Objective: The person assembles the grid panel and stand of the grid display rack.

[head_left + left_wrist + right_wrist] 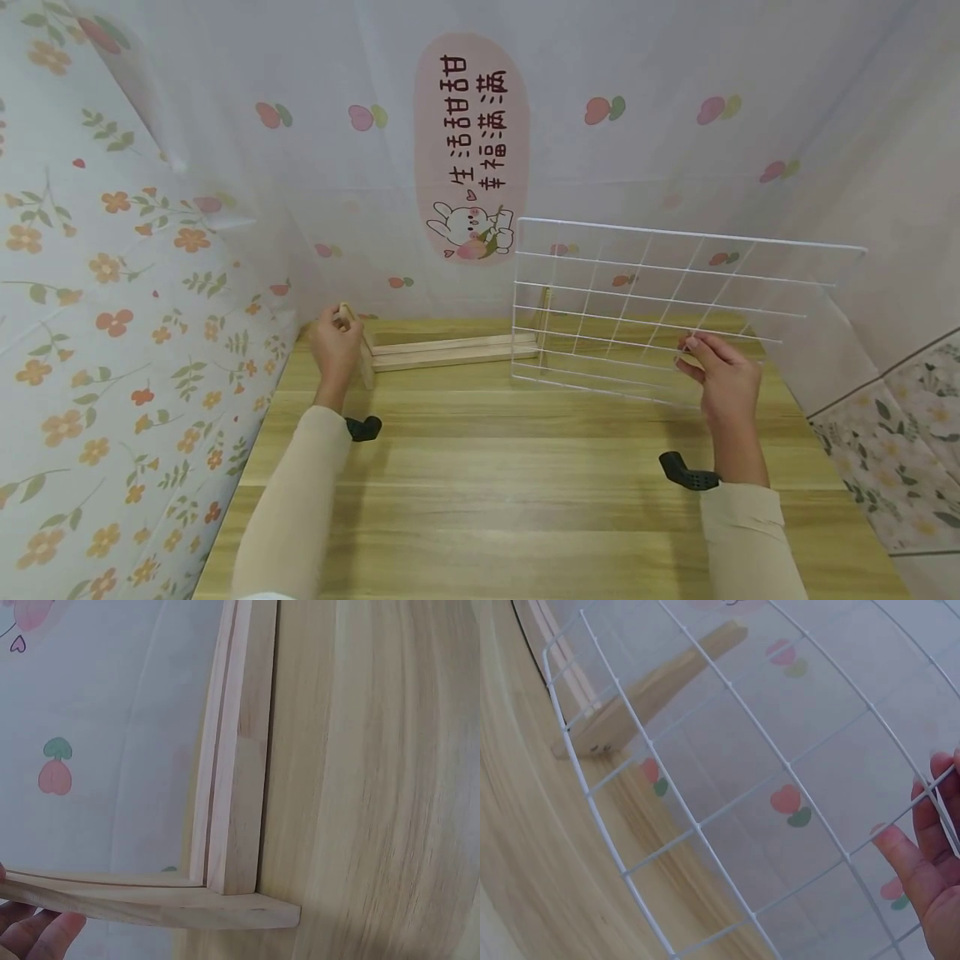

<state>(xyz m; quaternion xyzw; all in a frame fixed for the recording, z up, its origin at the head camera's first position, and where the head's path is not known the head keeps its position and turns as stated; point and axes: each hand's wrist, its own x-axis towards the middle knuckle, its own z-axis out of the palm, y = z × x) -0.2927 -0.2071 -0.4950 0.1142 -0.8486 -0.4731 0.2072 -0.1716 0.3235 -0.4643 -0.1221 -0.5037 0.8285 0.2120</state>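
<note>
A white wire grid panel (622,312) is held up off the table by my right hand (723,379), whose thumb and fingers pinch its wires near the right side. In the right wrist view the grid (697,825) spans most of the picture. A wooden stand (450,353) with two long parallel bars and an upright at each end stands at the back of the table. My left hand (335,346) grips the top of its left upright (157,900). Behind the grid, the right upright (660,686) shows through the wires, with two dark spots near its foot.
The wood-grain table (510,483) ends against a curtain (337,167) printed with fruit and a rabbit. On the left hangs a floral cloth (135,333); on the right is a tiled wall (900,417). Dark wrist mounts (686,472) sit at both wrists.
</note>
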